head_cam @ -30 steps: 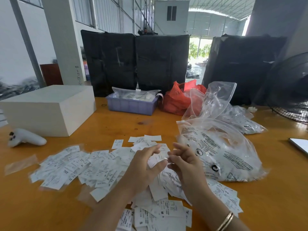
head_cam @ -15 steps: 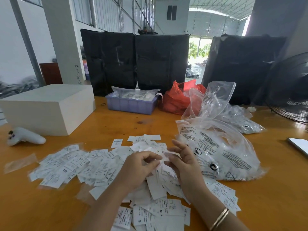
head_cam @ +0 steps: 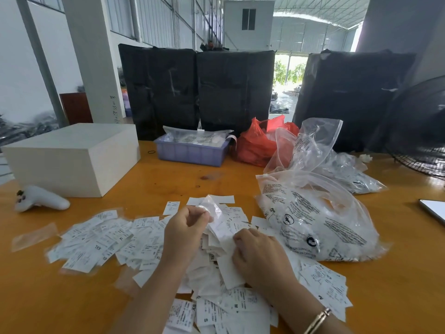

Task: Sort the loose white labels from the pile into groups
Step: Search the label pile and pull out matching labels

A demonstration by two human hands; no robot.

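Observation:
Loose white size labels lie heaped across the middle of the orange table, with more labels close to me. My left hand pinches the top of a small clear plastic sleeve and holds it up. My right hand is lower, its curled fingers pinching the sleeve's bottom end over the heap. What sits inside the sleeve is blurred.
A big clear bag stuffed with labels lies right of my hands, more clear bags and a red bag behind it. A purple tray, white box, white controller, black fan and phone surround the heap.
My hands were close together at one height. Now the left hand has risen with the clear sleeve and the right hand has dropped toward the heap, stretching the sleeve between them.

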